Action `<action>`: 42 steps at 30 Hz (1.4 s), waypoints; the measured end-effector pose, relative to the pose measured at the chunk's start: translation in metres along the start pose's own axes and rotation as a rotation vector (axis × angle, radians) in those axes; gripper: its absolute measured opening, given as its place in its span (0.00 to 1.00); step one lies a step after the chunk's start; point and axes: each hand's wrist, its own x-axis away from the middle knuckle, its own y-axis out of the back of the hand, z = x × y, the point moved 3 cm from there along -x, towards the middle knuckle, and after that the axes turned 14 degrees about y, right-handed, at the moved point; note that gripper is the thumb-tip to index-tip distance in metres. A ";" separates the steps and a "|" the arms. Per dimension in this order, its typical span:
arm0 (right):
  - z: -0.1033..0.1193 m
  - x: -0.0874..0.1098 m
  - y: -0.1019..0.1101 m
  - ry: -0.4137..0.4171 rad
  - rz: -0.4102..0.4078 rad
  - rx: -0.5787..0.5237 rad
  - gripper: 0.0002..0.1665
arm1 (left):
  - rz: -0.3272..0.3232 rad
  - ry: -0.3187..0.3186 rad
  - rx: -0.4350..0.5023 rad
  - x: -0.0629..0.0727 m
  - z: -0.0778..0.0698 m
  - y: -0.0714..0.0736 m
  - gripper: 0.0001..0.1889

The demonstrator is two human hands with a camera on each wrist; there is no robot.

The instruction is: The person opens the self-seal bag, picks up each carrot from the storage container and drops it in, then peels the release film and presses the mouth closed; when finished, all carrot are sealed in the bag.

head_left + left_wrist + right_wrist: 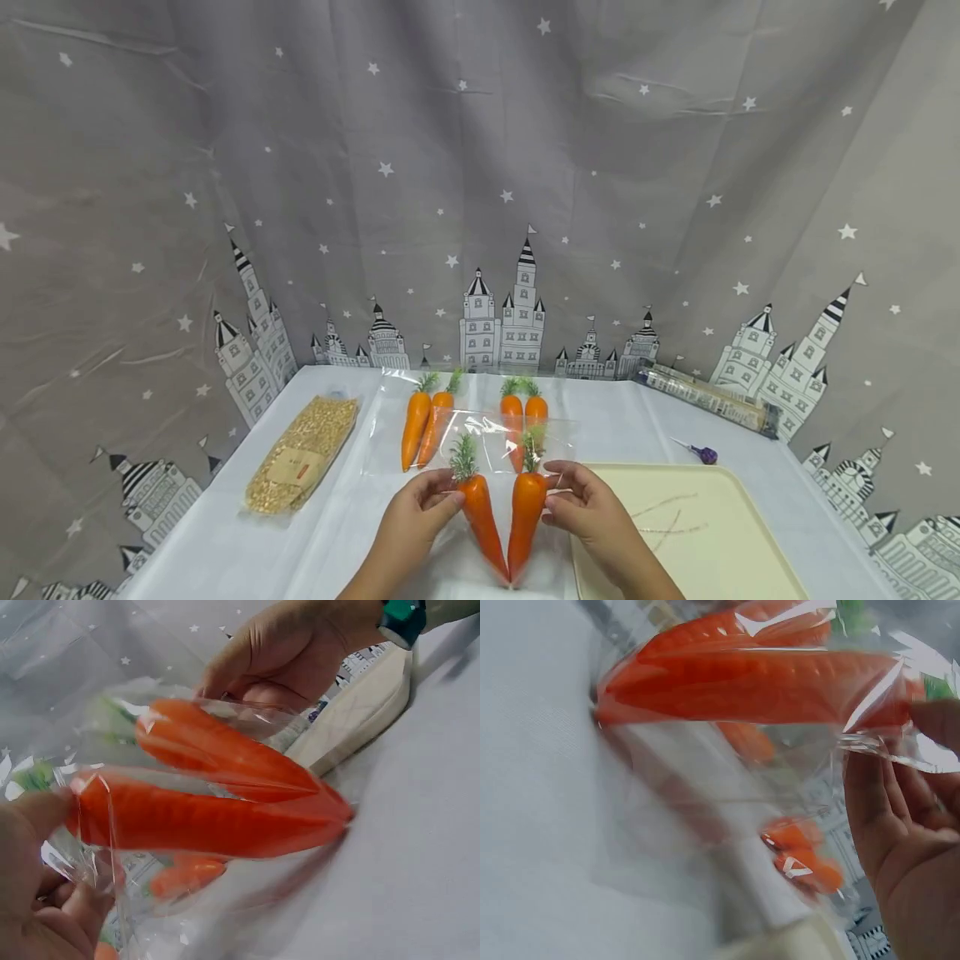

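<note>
Two orange carrots with green frilly tops, the left carrot [482, 518] and the right carrot [527, 515], sit in a clear plastic bag [492, 435], their tips meeting at the bottom. My left hand [417, 518] pinches the bag's left side beside one carrot's top end. On the opposite side, my right hand [590, 507] pinches the bag between thumb and fingers. The left wrist view shows the bag [118, 889] held up off the white cloth, tips downward. In the right wrist view, the film hides part of the right fingers [866, 787].
Behind lie two more bagged carrot pairs, a left pair [417, 425] and a right pair [536, 408]. A bag of grains [303, 454] lies left. At right are a cream tray [705, 533], a purple-handled pointed tool [703, 454] and a long wrapped pack [708, 398].
</note>
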 end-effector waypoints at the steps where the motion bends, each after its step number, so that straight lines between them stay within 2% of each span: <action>1: -0.003 0.000 -0.003 -0.016 -0.017 0.000 0.34 | -0.014 0.023 -0.018 0.000 0.001 0.001 0.31; 5: -0.012 0.000 -0.016 -0.070 -0.075 0.007 0.27 | -0.072 0.066 -0.089 0.000 0.004 0.003 0.22; 11: -0.020 -0.002 -0.032 -0.078 -0.126 0.016 0.23 | -0.104 0.076 -0.077 -0.001 0.006 0.007 0.15; 16: -0.022 -0.004 -0.042 -0.073 -0.114 0.017 0.23 | -0.130 0.107 -0.069 -0.004 0.012 0.015 0.15; 26: -0.032 -0.010 -0.064 -0.078 -0.102 0.020 0.22 | -0.148 0.233 -0.131 -0.010 0.023 0.042 0.17; 32: -0.042 -0.016 -0.075 -0.083 -0.112 -0.003 0.24 | -0.162 0.260 -0.164 -0.013 0.028 0.056 0.15; 37: -0.047 -0.017 -0.082 -0.134 -0.134 -0.070 0.25 | -0.183 0.306 -0.170 -0.016 0.034 0.064 0.15; 42: -0.053 -0.018 -0.087 -0.162 -0.134 -0.109 0.28 | -0.214 0.293 -0.200 -0.017 0.039 0.067 0.12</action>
